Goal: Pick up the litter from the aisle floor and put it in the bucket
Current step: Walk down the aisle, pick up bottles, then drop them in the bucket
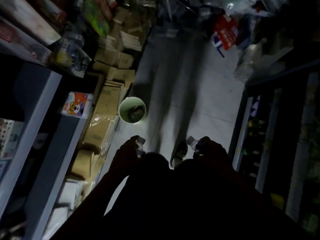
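Ahead of both hands stands the bucket [132, 109], nearer the left hand [129, 149], which grips a bottle [140, 146] cap-forward, as the right hand [210, 149] grips another bottle [193, 143].

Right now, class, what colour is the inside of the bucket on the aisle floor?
Pale green inside, with a white rim: the bucket, seen best in the head view, the only one.
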`<state>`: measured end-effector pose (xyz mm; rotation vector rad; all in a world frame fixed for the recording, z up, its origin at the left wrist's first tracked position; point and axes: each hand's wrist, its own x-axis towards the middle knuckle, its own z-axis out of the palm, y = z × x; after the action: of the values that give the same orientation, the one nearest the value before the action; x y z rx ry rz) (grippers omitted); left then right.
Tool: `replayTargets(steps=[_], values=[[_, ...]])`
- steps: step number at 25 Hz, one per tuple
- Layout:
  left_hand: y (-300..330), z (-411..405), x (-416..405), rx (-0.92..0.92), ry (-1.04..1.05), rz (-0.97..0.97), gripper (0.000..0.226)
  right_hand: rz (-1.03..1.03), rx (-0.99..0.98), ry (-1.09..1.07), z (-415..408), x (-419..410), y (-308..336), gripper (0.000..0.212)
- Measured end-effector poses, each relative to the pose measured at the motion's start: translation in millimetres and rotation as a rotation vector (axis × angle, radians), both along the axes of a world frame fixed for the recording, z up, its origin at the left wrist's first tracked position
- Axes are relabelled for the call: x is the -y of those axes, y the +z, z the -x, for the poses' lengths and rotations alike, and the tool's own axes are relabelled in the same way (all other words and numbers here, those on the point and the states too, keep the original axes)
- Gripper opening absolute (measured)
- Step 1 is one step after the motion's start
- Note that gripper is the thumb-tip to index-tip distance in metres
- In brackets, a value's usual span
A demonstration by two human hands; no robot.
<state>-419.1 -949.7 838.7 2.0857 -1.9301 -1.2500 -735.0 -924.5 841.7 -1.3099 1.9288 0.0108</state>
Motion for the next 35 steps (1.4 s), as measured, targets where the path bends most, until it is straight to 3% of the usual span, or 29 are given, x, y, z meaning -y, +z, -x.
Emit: replayTargets(steps=[3, 7, 12, 17, 21, 26, 32, 35], values=[[-4, 0, 13, -0.017, 0.140, -0.030, 0.056, -0.001, 0.037, 0.183, 8, 66, -8, 0.033], [-18, -12, 27, -0.016, 0.365, -0.043, 0.075, -0.073, 0.086, 0.202, -16, 138, -22, 0.041], [-52, -30, 80, -0.238, 0.585, -0.227, 0.094, -0.246, 0.210, 0.211, -69, 203, -53, 0.059], [-102, -66, 135, -0.303, 0.821, -0.360, 0.068, -0.262, 0.217, 0.278, -130, 235, -101, 0.077], [-146, -94, 168, -0.295, 0.875, -0.420, 0.065, -0.284, 0.191, 0.320, -171, 261, -136, 0.069], [-240, -119, 196, -0.088, 0.812, -0.285, 0.053, -0.237, 0.154, 0.294, -219, 302, -242, 0.074], [-390, -138, 230, 0.020, 0.912, -0.343, 0.044, -0.331, 0.182, 0.266, -278, 344, -405, 0.069], [-445, -137, 243, 0.012, 0.912, -0.360, 0.056, -0.305, 0.148, 0.331, -295, 353, -458, 0.065]])
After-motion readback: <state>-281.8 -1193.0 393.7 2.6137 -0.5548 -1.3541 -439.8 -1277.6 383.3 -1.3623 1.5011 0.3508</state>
